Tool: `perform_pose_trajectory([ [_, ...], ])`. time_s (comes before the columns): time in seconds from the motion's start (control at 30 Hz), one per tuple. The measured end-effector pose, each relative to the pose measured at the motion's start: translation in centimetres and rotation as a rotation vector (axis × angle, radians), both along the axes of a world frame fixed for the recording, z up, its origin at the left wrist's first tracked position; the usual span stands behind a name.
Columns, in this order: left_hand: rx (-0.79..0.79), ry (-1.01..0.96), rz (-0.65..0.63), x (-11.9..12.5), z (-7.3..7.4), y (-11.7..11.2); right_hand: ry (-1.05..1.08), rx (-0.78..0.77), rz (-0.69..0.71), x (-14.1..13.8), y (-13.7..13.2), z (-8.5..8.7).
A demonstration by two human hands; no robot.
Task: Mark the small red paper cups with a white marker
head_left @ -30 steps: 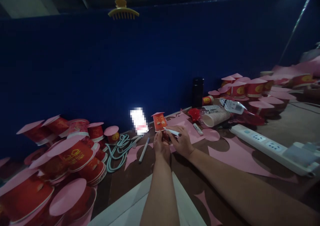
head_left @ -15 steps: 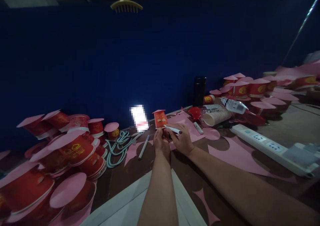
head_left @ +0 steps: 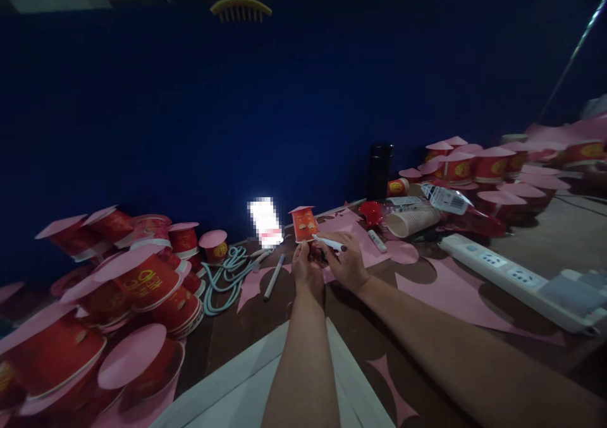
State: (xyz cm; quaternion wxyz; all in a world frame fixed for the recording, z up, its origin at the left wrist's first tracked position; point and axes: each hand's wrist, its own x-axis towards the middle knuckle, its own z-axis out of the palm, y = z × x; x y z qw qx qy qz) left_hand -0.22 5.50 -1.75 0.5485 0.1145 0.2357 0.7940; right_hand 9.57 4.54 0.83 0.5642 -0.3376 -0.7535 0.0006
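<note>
A red paper cup (head_left: 304, 225) topped with a pink paper disc is gripped near its lower rim by my left hand (head_left: 307, 270). My right hand (head_left: 348, 265) is closed around a white marker (head_left: 331, 244), whose tip points at the cup's lower right side; whether it touches cannot be made out. Gold patches show on the cup's red side. Just left of my hands, a second marker (head_left: 274, 277) lies on the dark table. Pink cut paper (head_left: 353, 238) spreads beneath and behind my right hand.
Several red cups with pink discs (head_left: 137, 282) crowd the left; more (head_left: 474, 162) stand at the back right. A lit phone (head_left: 265, 222), blue cord (head_left: 222, 295), black bottle (head_left: 380, 172), stacked plain cups (head_left: 412, 221) and power strip (head_left: 512, 276) lie around.
The view has shifted very slightly. Both hands keep the same hold, with the cup and marker in nearly the same place.
</note>
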Motion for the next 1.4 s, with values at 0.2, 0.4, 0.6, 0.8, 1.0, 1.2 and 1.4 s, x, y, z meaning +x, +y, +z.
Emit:
perform_pose_trajectory([
  [0.2, -0.012, -0.012, 0.013, 0.0, 0.1, -0.1, 0.000, 0.007, 0.004, 0.0, 0.1, -0.1],
  [0.4, -0.012, -0.006, 0.003, 0.1, 0.3, -0.2, 0.004, -0.020, 0.008, 0.0, 0.1, -0.3],
  [0.6, 0.030, -0.019, -0.007, 0.0, 0.1, 0.0, -0.016, -0.018, -0.002, -0.1, -0.1, -0.1],
  [0.8, -0.015, -0.023, 0.000, 0.2, 0.5, -0.4, 0.007, -0.034, -0.009, -0.1, -0.1, -0.1],
  [1.0, -0.031, -0.045, 0.006, 0.2, 0.6, -0.4, -0.002, -0.016, -0.007, -0.2, -0.2, -0.1],
  [1.2, 0.010, -0.076, 0.009, 0.1, 0.5, -0.4, 0.007, -0.042, 0.025, -0.2, -0.3, 0.1],
  [1.4, -0.017, -0.084, 0.013, 0.0, 1.3, -0.6, 0.363, -0.307, 0.115, -0.2, 0.4, -0.2],
])
